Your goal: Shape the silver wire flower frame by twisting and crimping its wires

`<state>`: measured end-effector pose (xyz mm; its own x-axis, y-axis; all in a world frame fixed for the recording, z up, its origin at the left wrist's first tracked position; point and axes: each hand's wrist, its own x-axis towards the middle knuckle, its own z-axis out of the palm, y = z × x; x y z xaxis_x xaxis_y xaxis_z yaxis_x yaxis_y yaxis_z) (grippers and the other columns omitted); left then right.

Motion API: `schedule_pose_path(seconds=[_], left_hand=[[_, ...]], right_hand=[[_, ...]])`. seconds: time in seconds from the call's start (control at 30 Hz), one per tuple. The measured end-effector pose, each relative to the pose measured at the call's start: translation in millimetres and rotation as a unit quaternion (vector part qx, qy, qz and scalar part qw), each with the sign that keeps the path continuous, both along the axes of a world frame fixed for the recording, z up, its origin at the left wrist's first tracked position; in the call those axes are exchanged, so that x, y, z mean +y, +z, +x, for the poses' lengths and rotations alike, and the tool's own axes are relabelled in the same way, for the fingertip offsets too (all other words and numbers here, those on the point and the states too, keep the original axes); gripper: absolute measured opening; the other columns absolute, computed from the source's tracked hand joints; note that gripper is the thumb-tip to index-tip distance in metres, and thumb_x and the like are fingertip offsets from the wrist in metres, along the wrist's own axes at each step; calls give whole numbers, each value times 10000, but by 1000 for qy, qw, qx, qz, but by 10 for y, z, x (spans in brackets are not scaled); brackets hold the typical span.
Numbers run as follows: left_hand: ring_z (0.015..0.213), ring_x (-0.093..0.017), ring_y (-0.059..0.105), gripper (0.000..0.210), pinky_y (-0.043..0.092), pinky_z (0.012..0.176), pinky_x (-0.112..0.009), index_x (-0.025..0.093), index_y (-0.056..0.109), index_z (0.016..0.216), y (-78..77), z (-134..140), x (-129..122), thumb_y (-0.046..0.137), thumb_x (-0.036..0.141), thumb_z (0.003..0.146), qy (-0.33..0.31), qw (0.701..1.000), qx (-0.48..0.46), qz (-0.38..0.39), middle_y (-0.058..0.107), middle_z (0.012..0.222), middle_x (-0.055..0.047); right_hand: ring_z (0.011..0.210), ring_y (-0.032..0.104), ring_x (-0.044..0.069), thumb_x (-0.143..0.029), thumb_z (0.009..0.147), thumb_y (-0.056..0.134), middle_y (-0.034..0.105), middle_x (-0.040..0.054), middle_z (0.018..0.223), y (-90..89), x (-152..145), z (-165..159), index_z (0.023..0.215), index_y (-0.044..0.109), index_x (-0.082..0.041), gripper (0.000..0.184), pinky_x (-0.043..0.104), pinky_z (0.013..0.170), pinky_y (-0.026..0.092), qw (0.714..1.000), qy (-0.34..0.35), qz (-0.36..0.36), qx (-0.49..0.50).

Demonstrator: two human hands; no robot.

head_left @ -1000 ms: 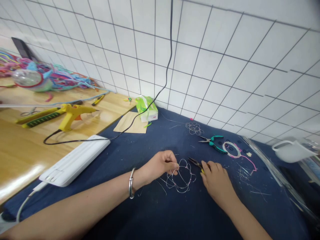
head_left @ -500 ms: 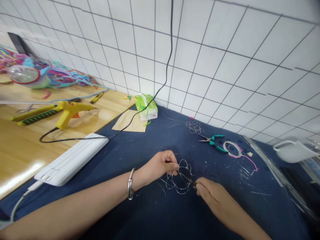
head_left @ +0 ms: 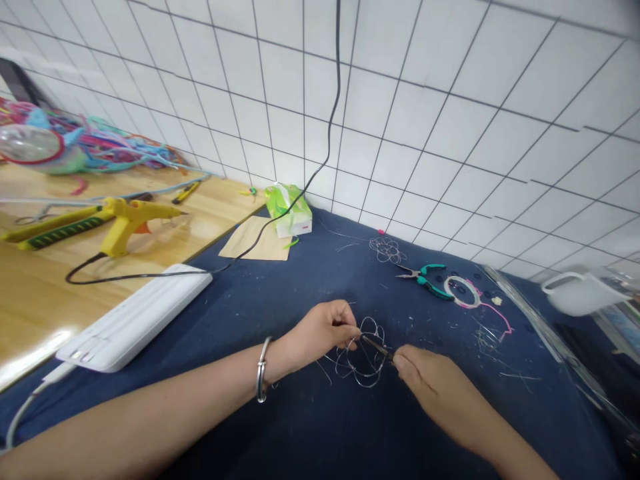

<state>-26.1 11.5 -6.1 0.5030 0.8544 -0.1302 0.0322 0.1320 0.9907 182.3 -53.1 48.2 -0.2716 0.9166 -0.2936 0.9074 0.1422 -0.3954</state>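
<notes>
My left hand (head_left: 334, 325) pinches the upper left of a looped wire shape (head_left: 367, 381), a ring of thin silvery loops like a flower. From the right, my right hand (head_left: 420, 373) is closed around a pair of pliers (head_left: 383, 350), whose handles are mostly covered by the fingers. The slim jaws reach over the loops to the wire beside my left fingertips. Whether they grip the wire is too small to tell. Loose wire ends stick out below my left hand.
Teal-handled pliers (head_left: 425, 280) lie behind, near another looped wire piece (head_left: 387, 250) and a tape roll (head_left: 463, 292). Wire scraps (head_left: 487, 339) are scattered at right. On the left are a white power bank (head_left: 135, 320), a yellow glue gun (head_left: 133, 220) and a tissue pack (head_left: 289, 210); a black cable crosses there.
The plier jaws have moved closer to my left fingertips, with my right hand still around the handles. The view has shifted slightly to the right.
</notes>
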Motion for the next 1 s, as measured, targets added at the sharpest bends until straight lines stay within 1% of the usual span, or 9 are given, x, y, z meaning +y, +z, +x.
schedule_pose_path(seconds=[0.1, 0.23, 0.33, 0.43, 0.53, 0.67, 0.83, 1.0], left_hand=[[611, -123, 599, 75, 449, 565, -234, 154, 503, 735, 2, 6, -14, 558, 205, 746, 1, 1000, 3, 7, 605, 625, 3], [603, -118, 592, 71, 447, 563, -231, 156, 506, 736, -20, 6, -19, 555, 205, 746, 4, 1000, 6, 15, 599, 615, 7], [605, -117, 589, 69, 446, 563, -231, 155, 507, 740, -17, 6, -29, 557, 203, 744, 2, 1000, 1, 16, 598, 617, 6], [598, -114, 585, 77, 445, 562, -231, 154, 504, 737, 10, 9, -51, 564, 203, 739, -2, 1000, -7, 10, 594, 619, 8], [598, -109, 579, 86, 441, 565, -230, 154, 504, 738, 35, 5, -73, 565, 215, 743, -3, 1000, -19, 3, 593, 620, 7], [597, -105, 570, 98, 432, 570, -229, 152, 509, 742, 44, -11, -79, 571, 227, 744, 1, 999, -36, -9, 599, 621, 1], [590, -102, 565, 119, 423, 569, -229, 148, 505, 740, 38, -14, -63, 592, 229, 731, -6, 998, -55, -28, 603, 620, 0], [580, -100, 557, 112, 418, 569, -227, 146, 513, 745, 23, -8, -62, 589, 227, 731, -13, 998, -54, -21, 604, 617, 1]], right_hand=[[581, 459, 121, -455, 904, 200, 536, -7, 650, -2, 1, -28, 683, 440, -205, 411, 243, 546, 283, 1000, 5, 3, -14], [581, 473, 117, -458, 902, 208, 543, -6, 639, 39, 15, -22, 688, 480, -202, 430, 239, 555, 302, 1000, 15, -14, -2], [612, 498, 116, -460, 900, 222, 562, 0, 658, 41, 32, -4, 699, 519, -197, 445, 239, 589, 336, 999, 17, -36, 36], [630, 517, 111, -472, 899, 218, 581, 8, 697, -12, 51, 6, 735, 546, -189, 463, 230, 592, 369, 993, -1, -74, 95], [647, 538, 108, -494, 892, 224, 597, 22, 744, -81, 64, 16, 800, 562, -178, 472, 221, 580, 403, 977, -23, -133, 166], [633, 551, 110, -533, 868, 260, 612, 41, 767, -132, 69, 36, 872, 563, -161, 480, 218, 542, 433, 947, -57, -199, 245], [666, 579, 125, -542, 853, 300, 627, 60, 770, -146, 62, 48, 883, 560, -147, 475, 236, 566, 458, 916, -80, -239, 311], [635, 586, 129, -544, 847, 312, 628, 61, 734, -195, 58, 49, 874, 556, -140, 473, 241, 545, 462, 899, -88, -253, 347]])
